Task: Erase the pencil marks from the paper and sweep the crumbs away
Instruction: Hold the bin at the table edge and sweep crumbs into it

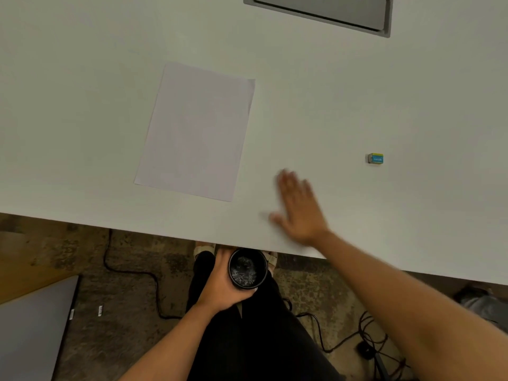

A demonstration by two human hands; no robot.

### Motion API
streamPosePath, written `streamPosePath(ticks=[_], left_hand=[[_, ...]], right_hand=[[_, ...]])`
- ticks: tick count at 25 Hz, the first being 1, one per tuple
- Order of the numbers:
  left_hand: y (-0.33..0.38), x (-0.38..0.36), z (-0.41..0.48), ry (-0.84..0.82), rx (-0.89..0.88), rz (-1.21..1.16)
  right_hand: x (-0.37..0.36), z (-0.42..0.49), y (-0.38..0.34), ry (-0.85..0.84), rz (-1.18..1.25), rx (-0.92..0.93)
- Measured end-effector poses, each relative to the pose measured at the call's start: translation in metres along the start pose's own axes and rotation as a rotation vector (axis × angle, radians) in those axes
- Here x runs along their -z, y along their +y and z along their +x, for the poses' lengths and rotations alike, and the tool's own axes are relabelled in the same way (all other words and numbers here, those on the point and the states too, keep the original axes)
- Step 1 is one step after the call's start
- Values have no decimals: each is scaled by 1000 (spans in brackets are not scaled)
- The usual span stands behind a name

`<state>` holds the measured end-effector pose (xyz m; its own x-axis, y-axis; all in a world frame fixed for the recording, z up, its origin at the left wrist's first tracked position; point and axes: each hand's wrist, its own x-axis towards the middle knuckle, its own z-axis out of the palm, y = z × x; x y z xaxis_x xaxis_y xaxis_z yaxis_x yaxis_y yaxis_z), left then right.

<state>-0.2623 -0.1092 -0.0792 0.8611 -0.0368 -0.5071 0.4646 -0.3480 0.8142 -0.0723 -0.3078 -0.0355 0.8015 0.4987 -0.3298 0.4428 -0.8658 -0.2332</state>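
A white sheet of paper (196, 130) lies flat on the pale table (82, 105); I can make out no pencil marks on it. A small eraser (376, 158) in a blue and yellow sleeve sits far to the right of the sheet. My right hand (298, 207) is flat and blurred on the table near the front edge, fingers apart, right of the paper. Below the table edge my left hand (224, 284) grips a black cup (248, 270) with pale crumbs inside.
A grey metal cable hatch (324, 12) is set into the table at the far side. Under the table are my dark-trousered legs, black cables (132, 268) on a mottled floor, and a grey panel (30, 325) at the lower left.
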Motion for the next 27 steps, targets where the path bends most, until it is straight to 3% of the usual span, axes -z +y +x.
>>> streamPosePath(ticks=[3,5,11,16,22,27], left_hand=[[-1,2,-5,-18,39,-36],[-1,4,-10,-51,67,-16],[19,39,-40,74,-109,-64],[59,90,-43,311,-226,-74],[105,177,18,639,-227,-118],[139,253,101,768,-248,-47]], right_hand=[[-35,-68,-83,-221,82,429],[-44,-97,-111,-300,167,518],[1,-60,-109,-56,423,425],[33,12,-101,139,491,202],[32,72,-115,38,286,92],[26,75,-102,-37,245,-35]])
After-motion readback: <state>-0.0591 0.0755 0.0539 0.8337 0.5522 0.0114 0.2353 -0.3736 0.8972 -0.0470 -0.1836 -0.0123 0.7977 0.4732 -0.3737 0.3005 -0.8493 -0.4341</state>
